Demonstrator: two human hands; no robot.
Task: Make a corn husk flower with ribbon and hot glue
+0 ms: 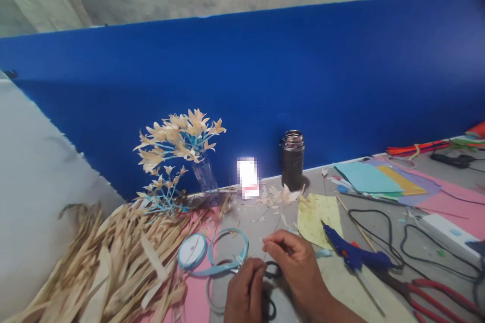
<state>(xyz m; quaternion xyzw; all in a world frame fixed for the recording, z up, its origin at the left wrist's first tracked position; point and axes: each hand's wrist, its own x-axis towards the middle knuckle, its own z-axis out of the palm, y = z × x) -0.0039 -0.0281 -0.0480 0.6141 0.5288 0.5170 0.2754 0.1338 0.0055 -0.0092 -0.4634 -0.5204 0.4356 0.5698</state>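
Low in the middle of the view, my left hand (246, 290) is closed, thumb and fingers pressed together. My right hand (297, 261) is closed in a pinch just above and to the right of it. Whatever lies between the fingertips is too small to make out. Under and between the hands lies a pair of scissors with black handles (273, 270), partly hidden. Left of my hands, a light blue ribbon (245, 242) curls in loops beside its spool (192, 251). Pale petal-like pieces (284, 196) lie beyond my hands.
Dried husks (113, 262) heap at left, below a clear vase (205, 179) of husk flowers (182, 133). A dark flask (293, 161) stands at the blue wall. On the right lie a blue glue gun (352, 252), red-handled scissors (435, 290), a power strip (449, 234) and cables.
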